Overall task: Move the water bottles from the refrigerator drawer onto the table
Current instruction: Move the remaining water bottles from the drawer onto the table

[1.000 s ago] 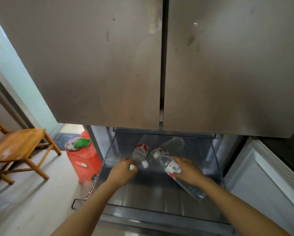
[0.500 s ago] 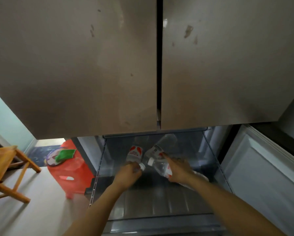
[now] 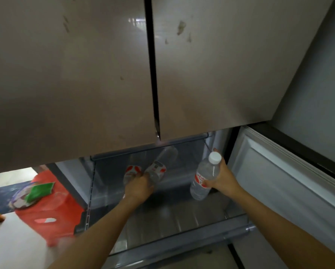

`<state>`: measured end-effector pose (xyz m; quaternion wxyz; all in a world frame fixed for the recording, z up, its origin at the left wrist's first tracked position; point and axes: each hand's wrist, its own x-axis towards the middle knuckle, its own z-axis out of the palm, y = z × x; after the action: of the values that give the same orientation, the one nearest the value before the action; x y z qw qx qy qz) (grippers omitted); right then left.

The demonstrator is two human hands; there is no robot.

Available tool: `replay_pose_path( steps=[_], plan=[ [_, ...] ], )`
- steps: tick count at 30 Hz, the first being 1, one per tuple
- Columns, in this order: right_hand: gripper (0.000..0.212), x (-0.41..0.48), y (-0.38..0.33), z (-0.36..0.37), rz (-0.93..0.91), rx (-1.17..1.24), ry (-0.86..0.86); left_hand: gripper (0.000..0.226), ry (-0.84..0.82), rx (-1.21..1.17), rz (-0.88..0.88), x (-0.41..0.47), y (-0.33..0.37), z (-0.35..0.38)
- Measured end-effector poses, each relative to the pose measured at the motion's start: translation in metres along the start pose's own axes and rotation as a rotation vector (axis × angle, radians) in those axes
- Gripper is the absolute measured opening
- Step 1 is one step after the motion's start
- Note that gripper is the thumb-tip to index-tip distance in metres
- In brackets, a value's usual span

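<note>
our right hand [image 3: 224,179] gripped a clear white-capped plastic water bottle [image 3: 204,176], cap up, at frame right above the grey refrigerator drawer [image 3: 182,218]. our left hand [image 3: 139,188], at centre, covered the necks of two red-labelled clear bottles [image 3: 157,169] lying lengthwise up-frame; its fingers perhaps curled, we couldn't tell.

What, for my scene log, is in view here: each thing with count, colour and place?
held bottle: one, clear, red label, white cap, at drawer's right
drawer bottles: two, clear, red labels, lying at drawer's back
drawer: one, grey, open below doors
doors: two, beige, shut, top
stool: one, red, floor left
packet: one, green, on stool
left hand: over drawer bottles' necks, fingers hidden
right hand: grips held bottle
</note>
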<state>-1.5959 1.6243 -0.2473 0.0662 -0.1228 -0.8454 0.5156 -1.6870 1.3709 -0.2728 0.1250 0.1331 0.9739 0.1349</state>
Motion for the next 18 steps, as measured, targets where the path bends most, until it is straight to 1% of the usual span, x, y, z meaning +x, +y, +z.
replay_pose_path(
  steps=[2, 3, 4, 5, 8, 10, 13, 15, 18],
  plan=[
    [0.083, -0.002, 0.001, -0.003, 0.045, -0.008, 0.039, 0.049, 0.029, 0.077, -0.012, 0.006, -0.001, 0.002],
    [0.075, -0.002, 0.004, -0.005, 0.054, -0.016, 0.066, 0.049, 0.028, 0.096, -0.021, 0.008, -0.002, 0.003],
    [0.072, -0.003, 0.004, -0.005, 0.069, -0.038, 0.085, 0.049, 0.018, 0.103, -0.037, 0.009, -0.004, 0.006],
    [0.073, -0.004, 0.005, -0.004, 0.076, -0.055, 0.103, 0.05, 0.004, 0.111, -0.05, 0.009, -0.007, 0.01],
    [0.091, -0.003, 0.01, -0.001, 0.079, -0.113, 0.102, 0.058, -0.014, 0.184, -0.047, 0.01, -0.011, 0.02],
    [0.097, -0.002, 0.012, 0.002, 0.079, -0.135, 0.106, 0.059, -0.035, 0.237, -0.027, 0.011, -0.011, 0.027],
    [0.099, -0.001, 0.014, 0.003, 0.077, -0.152, 0.115, 0.06, -0.062, 0.198, -0.064, 0.01, -0.008, 0.036],
    [0.098, -0.001, 0.015, 0.003, 0.071, -0.169, 0.115, 0.061, -0.051, 0.167, -0.083, 0.01, -0.007, 0.039],
    [0.096, -0.001, 0.015, 0.003, 0.067, -0.183, 0.119, 0.064, -0.054, 0.206, -0.054, 0.013, -0.007, 0.038]
  ],
)
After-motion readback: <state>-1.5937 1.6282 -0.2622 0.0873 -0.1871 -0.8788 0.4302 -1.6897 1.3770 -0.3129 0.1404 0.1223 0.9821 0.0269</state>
